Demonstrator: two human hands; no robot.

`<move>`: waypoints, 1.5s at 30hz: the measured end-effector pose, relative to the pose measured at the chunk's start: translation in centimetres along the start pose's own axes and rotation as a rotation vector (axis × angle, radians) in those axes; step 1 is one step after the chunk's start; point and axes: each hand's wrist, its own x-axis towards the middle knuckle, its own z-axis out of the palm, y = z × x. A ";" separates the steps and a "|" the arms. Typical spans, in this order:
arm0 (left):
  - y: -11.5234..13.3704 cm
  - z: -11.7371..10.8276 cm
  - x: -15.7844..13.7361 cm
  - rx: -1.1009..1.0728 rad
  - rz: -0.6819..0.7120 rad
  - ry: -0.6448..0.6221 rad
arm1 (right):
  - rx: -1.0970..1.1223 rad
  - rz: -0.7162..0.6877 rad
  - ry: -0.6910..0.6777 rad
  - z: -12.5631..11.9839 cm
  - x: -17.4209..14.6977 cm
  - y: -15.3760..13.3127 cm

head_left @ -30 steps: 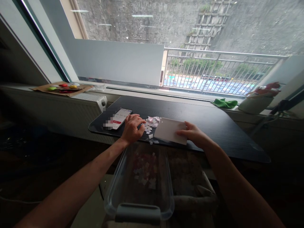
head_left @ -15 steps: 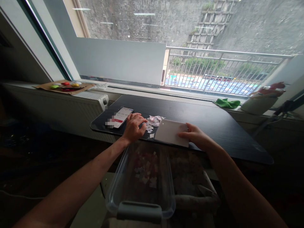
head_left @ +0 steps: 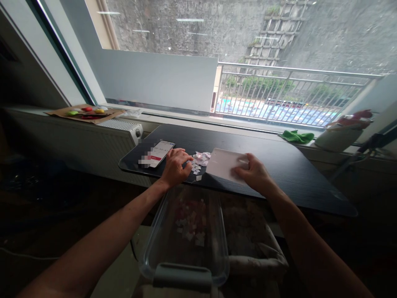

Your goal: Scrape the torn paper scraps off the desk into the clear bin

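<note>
The right hand (head_left: 257, 174) is pinching a flat white rectangular sheet (head_left: 223, 163), which is shifting back from the front edge of the black worktop (head_left: 288, 165); the left hand (head_left: 176, 167), grip unclear, is curling beside small pale paper-like scraps (head_left: 202, 158).

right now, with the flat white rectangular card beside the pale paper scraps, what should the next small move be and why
Probably set the flat white rectangular card in the right hand behind the pale paper scraps and draw them nearer: they lie on the black tabletop near its front edge, with the clear plastic tub below.
</note>
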 end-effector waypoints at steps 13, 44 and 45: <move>1.1 -1.8 -0.9 -0.090 0.189 -0.264 | -0.065 -0.017 -0.018 -0.5 -1.0 -0.2; 1.8 -2.0 -0.2 -0.064 0.066 -0.361 | 0.009 0.030 -0.021 -2.1 -1.2 2.0; 1.8 -1.8 0.0 -0.077 0.044 -0.351 | 0.008 0.029 -0.015 -2.2 -1.1 2.0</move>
